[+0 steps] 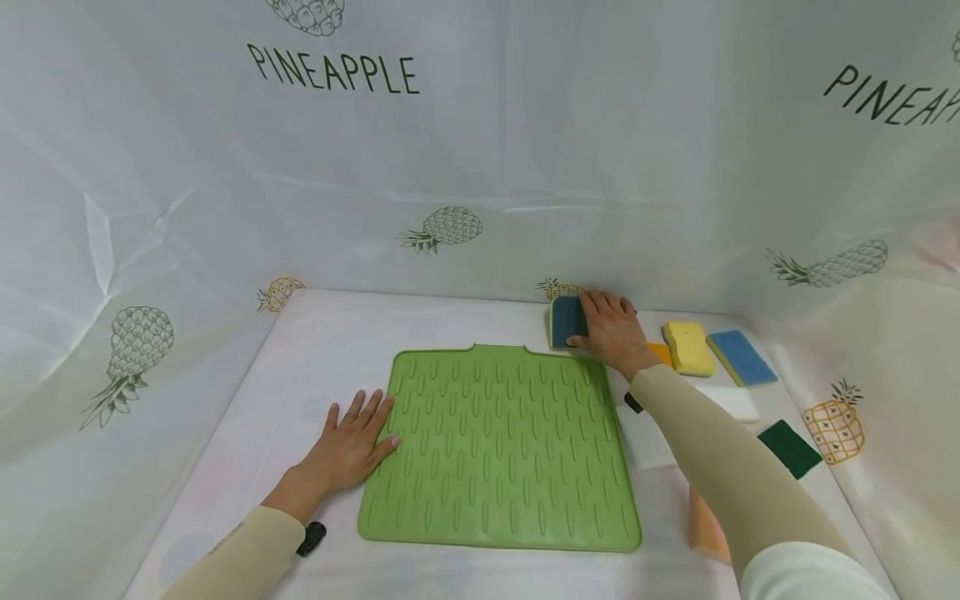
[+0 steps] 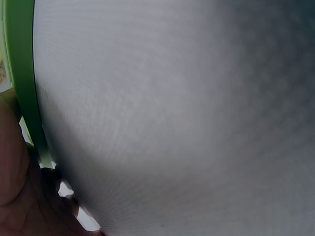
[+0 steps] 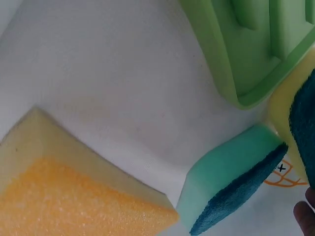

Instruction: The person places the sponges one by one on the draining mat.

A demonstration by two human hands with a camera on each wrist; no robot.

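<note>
My left hand (image 1: 348, 446) lies flat on the left edge of a green ridged mat (image 1: 498, 450), fingers spread, fingertips and thumb on its rim. At the mat's far right corner, my right hand (image 1: 611, 329) grips a sponge with a dark blue-green scouring face (image 1: 564, 321) and a yellow side. Its thumb lies along the near edge, the other fingers towards the far edge. In the right wrist view, fingertips (image 3: 306, 211) show at the end of that yellow sponge (image 3: 283, 105). A green sponge with a dark scouring face (image 3: 224, 174) stands beside it.
Right of the mat are an orange sponge (image 1: 660, 353), a wavy yellow sponge (image 1: 688, 348), a blue-topped sponge (image 1: 742, 358), white pads (image 1: 647, 437), a dark green pad (image 1: 790, 448) and an orange block (image 1: 707, 529). A pineapple-print sheet (image 1: 450, 150) rises behind.
</note>
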